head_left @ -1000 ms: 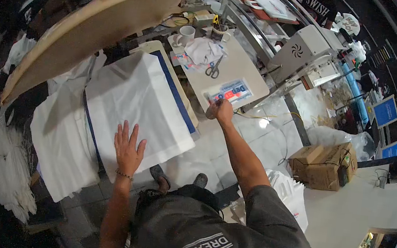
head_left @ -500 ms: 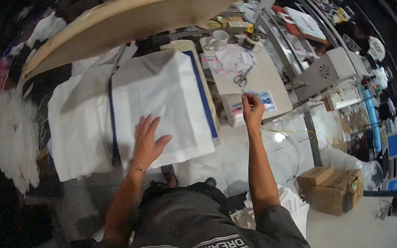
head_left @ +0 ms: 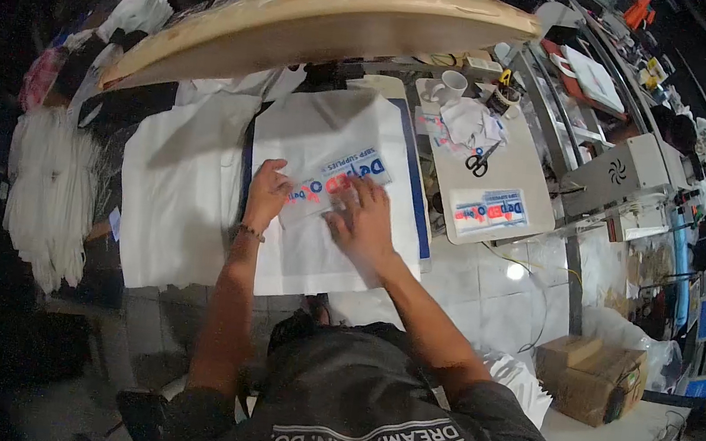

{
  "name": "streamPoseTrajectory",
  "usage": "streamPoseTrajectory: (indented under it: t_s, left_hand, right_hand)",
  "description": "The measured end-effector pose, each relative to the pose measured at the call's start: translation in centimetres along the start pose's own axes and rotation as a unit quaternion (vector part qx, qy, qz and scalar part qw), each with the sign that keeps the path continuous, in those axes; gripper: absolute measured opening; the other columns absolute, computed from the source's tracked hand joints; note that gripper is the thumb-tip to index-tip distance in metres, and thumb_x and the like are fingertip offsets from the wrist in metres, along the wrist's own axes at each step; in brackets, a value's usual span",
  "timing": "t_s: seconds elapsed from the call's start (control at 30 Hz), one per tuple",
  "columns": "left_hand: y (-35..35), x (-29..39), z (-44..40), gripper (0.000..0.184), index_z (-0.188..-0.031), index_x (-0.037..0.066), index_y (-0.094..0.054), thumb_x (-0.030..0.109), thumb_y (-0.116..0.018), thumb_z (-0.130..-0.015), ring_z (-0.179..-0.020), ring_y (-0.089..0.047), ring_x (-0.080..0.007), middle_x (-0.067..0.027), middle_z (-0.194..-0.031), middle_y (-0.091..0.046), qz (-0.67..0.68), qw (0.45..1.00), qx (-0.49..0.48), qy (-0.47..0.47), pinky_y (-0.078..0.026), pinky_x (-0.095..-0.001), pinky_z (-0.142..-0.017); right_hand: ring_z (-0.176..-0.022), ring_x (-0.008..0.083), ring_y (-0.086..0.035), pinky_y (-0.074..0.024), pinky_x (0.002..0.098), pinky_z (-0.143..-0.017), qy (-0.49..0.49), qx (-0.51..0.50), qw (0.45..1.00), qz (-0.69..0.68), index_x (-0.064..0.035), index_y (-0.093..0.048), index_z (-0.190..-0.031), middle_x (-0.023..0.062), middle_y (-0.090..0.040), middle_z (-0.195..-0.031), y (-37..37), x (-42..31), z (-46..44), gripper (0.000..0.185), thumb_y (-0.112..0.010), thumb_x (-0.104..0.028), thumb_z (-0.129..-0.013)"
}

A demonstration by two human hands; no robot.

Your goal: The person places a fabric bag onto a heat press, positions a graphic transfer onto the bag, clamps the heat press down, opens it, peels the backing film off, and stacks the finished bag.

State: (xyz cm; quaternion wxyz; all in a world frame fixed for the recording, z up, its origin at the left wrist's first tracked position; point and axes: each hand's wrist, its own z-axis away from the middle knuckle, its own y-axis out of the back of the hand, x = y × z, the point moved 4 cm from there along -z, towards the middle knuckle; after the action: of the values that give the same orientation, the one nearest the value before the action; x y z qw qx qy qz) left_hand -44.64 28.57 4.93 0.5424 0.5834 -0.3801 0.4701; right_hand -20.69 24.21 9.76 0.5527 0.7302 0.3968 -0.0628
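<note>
A clear printed sheet (head_left: pixel 345 178) with blue and red lettering lies over the white fabric piece (head_left: pixel 311 129) on the blue-edged board (head_left: pixel 414 184). My left hand (head_left: pixel 267 198) is at the sheet's left end, fingers apart, with nothing visibly gripped. On the sheet's lower right side rests my right hand (head_left: pixel 363 222), its fingers spread and slightly blurred. Another printed sheet (head_left: pixel 491 212) lies on the small side table (head_left: pixel 520 170), near black scissors (head_left: pixel 480 160) and a crumpled white cloth (head_left: pixel 469 122).
A large curved padded board (head_left: pixel 324 17) spans above the work area. More white fabric (head_left: pixel 183 184) hangs at the left. White mugs (head_left: pixel 449 86) stand at the side table's back. A grey machine (head_left: pixel 629 169) and a cardboard box (head_left: pixel 592 378) are at the right.
My right hand has moved left from the side table to the white fabric, bringing a printed sheet over it. My left hand has shifted up to the sheet's left end. The view has turned.
</note>
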Motion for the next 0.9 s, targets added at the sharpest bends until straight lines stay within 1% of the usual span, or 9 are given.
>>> streamPoseTrajectory:
  t_s: [0.03, 0.1, 0.17, 0.23, 0.27, 0.37, 0.47, 0.67, 0.9]
  left_hand:
    - [0.1, -0.3, -0.5, 0.044, -0.13, 0.001, -0.055, -0.003, -0.069, -0.089, -0.091, -0.067, -0.0186, -0.0117, -0.101, -0.068, 0.001, 1.0, 0.004, 0.001, -0.057, -0.0316, -0.079]
    - [0.3, 0.9, -1.1, 0.036, -0.124, 0.0, -0.06, -0.004, -0.068, -0.088, -0.089, -0.069, -0.0251, -0.0151, -0.1, -0.069, -0.155, 0.972, 0.02, -0.176, -0.058, -0.0347, -0.077]
    - [-0.3, 2.0, -0.3, 0.033, -0.119, 0.001, -0.064, -0.001, -0.068, -0.087, -0.098, -0.067, -0.0327, -0.0163, -0.108, -0.068, -0.11, 0.981, 0.047, -0.151, -0.055, -0.0415, -0.086]
    - [-1.0, 5.6, 2.2, 0.034, -0.121, 0.004, -0.064, 0.005, -0.07, -0.087, -0.113, -0.061, -0.0355, -0.0153, -0.12, -0.065, -0.373, 0.868, 0.198, -0.262, -0.047, -0.047, -0.096]
    - [-2.2, 4.3, 2.6, 0.038, -0.127, 0.006, -0.064, 0.014, -0.07, -0.091, -0.127, -0.054, -0.0372, -0.0158, -0.131, -0.061, -0.323, 0.919, 0.108, -0.198, -0.038, -0.0507, -0.112]
    - [-6.0, 4.6, 6.0, 0.039, -0.129, 0.006, -0.063, 0.02, -0.068, -0.094, -0.13, -0.053, -0.0381, -0.017, -0.136, -0.06, -0.354, 0.894, 0.024, -0.273, -0.036, -0.0557, -0.113]
    - [-6.9, 3.2, 6.6, 0.036, -0.128, 0.006, -0.065, 0.022, -0.066, -0.096, -0.133, -0.051, -0.0392, -0.0192, -0.139, -0.058, -0.392, 0.864, 0.064, -0.309, -0.036, -0.0545, -0.113]
    - [-6.9, 2.0, 6.3, 0.039, -0.131, 0.003, -0.063, 0.025, -0.061, -0.099, -0.141, -0.044, -0.0442, -0.0214, -0.147, -0.053, -0.392, 0.868, 0.063, -0.298, -0.031, -0.0582, -0.118]
    - [-6.9, 1.8, 6.3, 0.039, -0.134, 0.006, -0.063, 0.024, -0.062, -0.099, -0.145, -0.04, -0.0415, -0.0192, -0.151, -0.051, -0.381, 0.878, 0.056, -0.282, -0.027, -0.0592, -0.12]
  right_hand:
    - [-0.139, 0.0462, -0.041, -0.0285, 0.057, -0.117, 0.003, -0.003, 1.0, 0.0, -0.0065, -0.065, -0.131, 0.0192, -0.051, -0.15, -0.2, 0.5, 0.1, 0.05, -0.075, -0.03, -0.088]
    - [-0.141, 0.046, -0.038, -0.0283, 0.0623, -0.115, 0.026, 0.037, 0.995, 0.085, -0.0066, -0.064, -0.131, 0.0196, -0.049, -0.151, -1.0, 1.8, 0.3, 0.052, -0.072, -0.037, -0.09]
    - [-0.141, 0.0457, -0.039, -0.0273, 0.0653, -0.114, 0.029, 0.032, 0.995, 0.085, -0.0081, -0.064, -0.131, 0.0197, -0.051, -0.149, -1.9, 2.2, 0.8, 0.051, -0.07, -0.038, -0.09]
    - [-0.141, 0.0453, -0.039, -0.0266, 0.0635, -0.115, -0.004, 0.008, 0.996, 0.085, -0.0081, -0.064, -0.132, 0.0202, -0.052, -0.148, -2.0, 2.0, 0.8, 0.051, -0.069, -0.039, -0.092]
    - [-0.141, 0.0453, -0.039, -0.0266, 0.0635, -0.115, -0.004, 0.009, 0.996, 0.085, -0.0081, -0.064, -0.132, 0.0202, -0.052, -0.148, -2.0, 1.9, 0.8, 0.051, -0.069, -0.039, -0.092]
    - [-0.141, 0.0445, -0.04, -0.0249, 0.063, -0.117, -0.015, 0.015, 0.997, 0.078, -0.0085, -0.064, -0.132, 0.0208, -0.053, -0.146, -2.0, 1.8, 0.9, 0.05, -0.068, -0.039, -0.093]
    - [-0.141, 0.0443, -0.041, -0.0258, 0.062, -0.118, 0.005, 0.032, 0.995, 0.098, -0.0087, -0.064, -0.132, 0.0217, -0.053, -0.145, -1.8, 1.9, 0.8, 0.048, -0.067, -0.038, -0.094]
    - [-0.14, 0.0455, -0.041, -0.0273, 0.0607, -0.119, 0.02, 0.031, 0.996, 0.08, -0.0075, -0.063, -0.133, 0.0232, -0.053, -0.144, -2.1, 2.0, 0.8, 0.049, -0.065, -0.038, -0.095]
    - [-0.139, 0.0456, -0.041, -0.0259, 0.0623, -0.119, 0.022, 0.027, 0.996, 0.088, -0.0085, -0.064, -0.134, 0.0217, -0.052, -0.145, -2.1, 2.1, 0.8, 0.048, -0.066, -0.037, -0.095]
